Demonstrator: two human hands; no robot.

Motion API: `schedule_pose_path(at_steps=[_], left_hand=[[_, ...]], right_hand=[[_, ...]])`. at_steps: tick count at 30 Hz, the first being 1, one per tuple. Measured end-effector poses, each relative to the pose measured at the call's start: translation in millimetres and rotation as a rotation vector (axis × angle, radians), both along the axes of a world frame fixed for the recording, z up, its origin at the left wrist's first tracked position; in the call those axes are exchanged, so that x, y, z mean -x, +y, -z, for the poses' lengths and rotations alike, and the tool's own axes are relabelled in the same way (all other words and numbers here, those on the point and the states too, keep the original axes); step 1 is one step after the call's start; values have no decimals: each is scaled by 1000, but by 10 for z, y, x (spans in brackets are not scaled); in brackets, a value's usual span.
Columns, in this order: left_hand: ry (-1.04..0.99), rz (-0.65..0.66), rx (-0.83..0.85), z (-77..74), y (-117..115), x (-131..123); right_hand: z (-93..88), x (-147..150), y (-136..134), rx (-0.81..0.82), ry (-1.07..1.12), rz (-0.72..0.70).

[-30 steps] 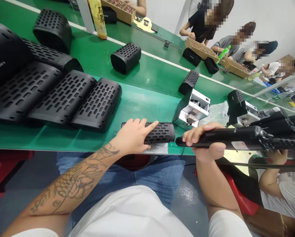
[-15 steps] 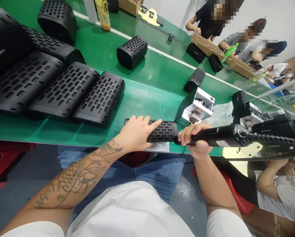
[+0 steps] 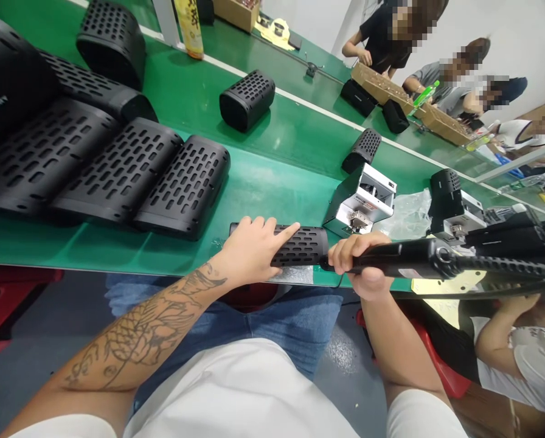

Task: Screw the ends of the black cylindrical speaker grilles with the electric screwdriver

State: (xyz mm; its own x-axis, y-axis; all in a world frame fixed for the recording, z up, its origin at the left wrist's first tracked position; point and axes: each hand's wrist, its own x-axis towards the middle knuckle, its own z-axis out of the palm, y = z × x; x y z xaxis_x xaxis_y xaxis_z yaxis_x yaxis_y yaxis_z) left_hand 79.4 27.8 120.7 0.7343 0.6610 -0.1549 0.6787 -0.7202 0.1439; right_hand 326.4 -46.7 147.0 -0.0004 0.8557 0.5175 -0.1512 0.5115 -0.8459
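My left hand (image 3: 250,249) lies across a black perforated speaker housing (image 3: 302,246) at the table's near edge. Its thumb is on the near side, the other fingers bend over the far side, and the index finger stretches along the top. A black electric screwdriver (image 3: 402,258) is wrapped in my right hand (image 3: 362,260), lying almost level, its front end against the housing's right end. The exact tip is hidden by my fingers and the tool's nose. Just beyond the right hand stands a silver and black screw feeder (image 3: 362,199).
Several larger perforated speaker housings (image 3: 185,188) lean in a row at left. Smaller speaker housings (image 3: 247,100) stand farther back on the green table (image 3: 272,176). A clear plastic bag (image 3: 407,213) lies right of the feeder. A co-worker's arm (image 3: 505,328) is at lower right.
The view has tilted slightly, so the table sits a little lower. Both hands, the housing and the screwdriver keep nearly the same positions relative to each other.
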Motion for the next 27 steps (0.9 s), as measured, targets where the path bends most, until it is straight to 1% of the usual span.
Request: schedule_pose_path(at_steps=[1, 2, 3, 5, 6, 7, 8, 9, 12, 14, 16, 18, 19, 21, 23, 25, 27], left_hand=[[3, 2, -1, 7, 5, 3], [7, 4, -1, 12, 10, 5], [11, 6, 0, 14, 16, 5], [16, 6, -1, 11, 28, -4], [16, 5, -1, 6, 33, -11], [17, 4, 0, 0, 37, -20], [17, 3, 4, -8, 40, -27], [19, 2, 9, -16, 41, -32], [12, 5, 30, -37, 41, -15], [-17, 9, 33, -40, 45, 37], [-49, 6, 5, -31, 58, 116], [-64, 9, -21, -13, 77, 199], [-63, 10, -21, -3, 87, 234], [-57, 19, 3, 16, 101, 282], [-53, 20, 14, 31, 105, 298], [-56, 16, 3, 39, 101, 292], [-64, 6, -3, 41, 90, 279]], right_hand=[[-31, -65, 18, -3, 15, 42], [-64, -153, 64, -16, 33, 114], [-94, -257, 137, -45, 51, 221], [-125, -489, 353, -128, 64, 492], [-120, -600, 476, -175, 61, 631], [-100, -698, 594, -200, 45, 730], [-68, -780, 694, -197, 20, 789], [-27, -844, 771, -167, -17, 804], [97, -934, 846, -74, -142, 731], [134, -927, 809, -78, -171, 726], [110, -872, 736, -87, -124, 768], [27, -757, 627, -71, -34, 780], [-30, -673, 554, -73, 17, 765], [-152, -451, 377, -81, 84, 665], [-250, -172, 188, -103, 97, 506], [-292, 125, 39, -118, 59, 353], [-273, 390, -29, -116, 11, 248]])
